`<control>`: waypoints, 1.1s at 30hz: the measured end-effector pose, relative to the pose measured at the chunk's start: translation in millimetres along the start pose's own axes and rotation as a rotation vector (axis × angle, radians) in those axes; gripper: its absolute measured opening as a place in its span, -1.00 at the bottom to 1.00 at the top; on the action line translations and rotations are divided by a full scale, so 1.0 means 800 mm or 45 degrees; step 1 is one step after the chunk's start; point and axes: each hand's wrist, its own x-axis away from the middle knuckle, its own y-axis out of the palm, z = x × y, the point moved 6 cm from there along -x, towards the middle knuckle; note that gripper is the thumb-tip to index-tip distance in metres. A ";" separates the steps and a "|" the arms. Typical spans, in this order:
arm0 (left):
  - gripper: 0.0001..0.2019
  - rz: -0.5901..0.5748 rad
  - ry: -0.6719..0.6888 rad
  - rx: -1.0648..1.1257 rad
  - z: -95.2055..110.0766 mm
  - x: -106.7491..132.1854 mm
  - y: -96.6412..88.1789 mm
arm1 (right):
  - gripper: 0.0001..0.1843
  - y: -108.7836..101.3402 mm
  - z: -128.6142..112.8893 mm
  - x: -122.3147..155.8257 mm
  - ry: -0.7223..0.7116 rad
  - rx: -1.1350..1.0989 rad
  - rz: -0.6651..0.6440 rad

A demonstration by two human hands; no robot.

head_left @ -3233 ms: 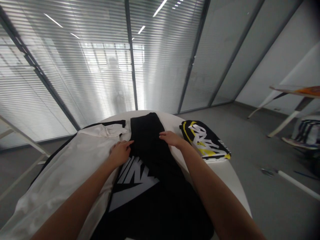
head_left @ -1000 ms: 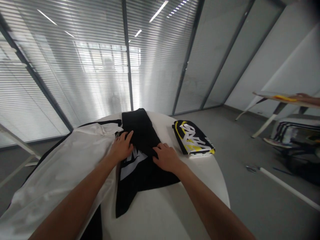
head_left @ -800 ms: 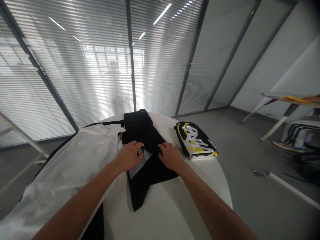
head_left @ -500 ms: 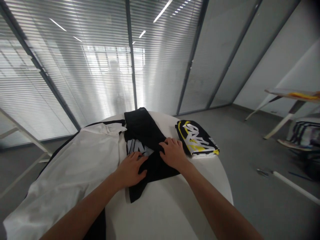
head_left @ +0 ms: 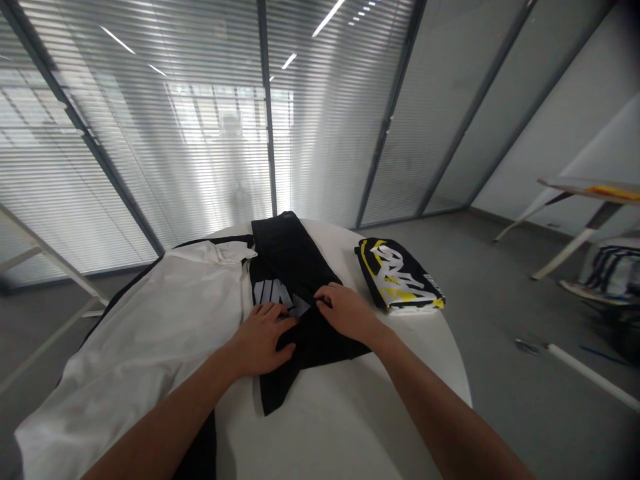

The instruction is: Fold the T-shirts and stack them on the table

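A black T-shirt (head_left: 293, 267) with a white print lies partly folded in the middle of a round white table (head_left: 350, 413). My left hand (head_left: 260, 337) rests flat on its near left part, fingers stretched out beside the white print. My right hand (head_left: 347, 310) lies flat on the folded edge just to the right, fingers together and pointing left. A loose black corner of the shirt hangs toward me below both hands.
A white shirt (head_left: 150, 347) is spread over the table's left side, over a dark garment. A folded black, yellow and white garment (head_left: 400, 283) sits at the table's right edge. Glass walls with blinds stand behind. Another table (head_left: 585, 200) and a striped bag (head_left: 613, 273) are at far right.
The long spread shirt has been folded up away from me, baring the near table top. Over the last second both hands slid a little toward me on the fold.
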 end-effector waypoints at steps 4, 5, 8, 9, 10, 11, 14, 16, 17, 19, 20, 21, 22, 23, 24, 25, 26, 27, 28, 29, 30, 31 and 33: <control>-0.69 0.056 -0.074 -0.044 -0.007 -0.003 -0.002 | -0.75 0.007 -0.005 -0.004 0.001 -0.432 0.051; -0.70 0.087 -0.122 -0.043 -0.014 -0.004 -0.002 | -0.72 0.010 -0.006 -0.004 0.017 -0.538 0.069; -0.52 0.177 -0.262 0.060 -0.036 -0.006 0.000 | -0.63 0.024 -0.012 -0.004 0.030 -0.803 0.050; -0.43 0.180 -0.278 0.113 -0.041 -0.006 0.002 | -0.58 0.029 -0.016 -0.004 0.021 -0.883 0.017; -0.38 0.167 -0.275 0.157 -0.045 -0.006 0.005 | -0.51 0.034 -0.021 -0.002 0.009 -0.958 -0.026; -0.36 0.148 -0.260 0.185 -0.046 -0.007 0.007 | -0.45 0.038 -0.027 0.000 -0.006 -1.027 -0.071; -0.49 0.110 -0.219 0.158 -0.046 -0.007 0.012 | -0.34 0.044 -0.044 0.009 -0.076 -1.141 -0.218; -0.61 0.099 -0.221 0.112 -0.046 -0.009 0.013 | -0.33 0.041 -0.052 0.016 -0.135 -1.054 -0.272; -0.66 0.092 -0.222 0.096 -0.046 -0.010 0.013 | -0.33 0.037 -0.053 0.019 -0.161 -0.932 -0.269; -0.73 0.083 -0.220 0.075 -0.046 -0.011 0.013 | -0.37 0.027 -0.052 0.025 -0.191 -0.580 -0.226; -0.75 0.087 -0.220 0.068 -0.046 -0.012 0.012 | -0.42 0.023 -0.051 0.027 -0.195 -0.401 -0.223; -0.76 0.096 -0.221 0.062 -0.046 -0.012 0.011 | -0.51 0.021 -0.050 0.029 -0.199 -0.253 -0.253; -0.77 0.105 -0.223 0.058 -0.047 -0.012 0.010 | -0.58 0.020 -0.049 0.032 -0.208 -0.148 -0.305; -0.79 0.114 -0.227 0.056 -0.047 -0.012 0.008 | -0.62 0.021 -0.050 0.034 -0.222 -0.083 -0.365; -0.80 0.119 -0.232 0.057 -0.047 -0.011 0.008 | -0.62 0.022 -0.051 0.036 -0.245 -0.047 -0.419; -0.80 0.123 -0.235 0.059 -0.048 -0.011 0.007 | -0.60 0.024 -0.054 0.039 -0.278 -0.028 -0.458; -0.81 0.126 -0.236 0.062 -0.048 -0.011 0.006 | -0.61 0.025 -0.058 0.041 -0.316 -0.023 -0.484; -0.81 0.128 -0.234 0.064 -0.048 -0.011 0.006 | -0.64 0.026 -0.062 0.043 -0.356 -0.035 -0.501; -0.82 0.129 -0.230 0.067 -0.048 -0.010 0.005 | -0.70 0.028 -0.066 0.045 -0.392 -0.063 -0.521; -0.82 0.132 -0.226 0.069 -0.049 -0.010 0.005 | -0.76 0.030 -0.071 0.047 -0.423 -0.104 -0.538; -0.83 0.132 -0.222 0.071 -0.050 -0.010 0.004 | -0.82 0.032 -0.075 0.048 -0.446 -0.155 -0.543; -0.83 0.131 -0.220 0.074 -0.051 -0.009 0.002 | -0.87 0.032 -0.078 0.048 -0.459 -0.213 -0.528; -0.85 0.128 -0.226 0.079 -0.056 -0.007 -0.002 | -0.90 0.032 -0.084 0.045 -0.453 -0.347 -0.466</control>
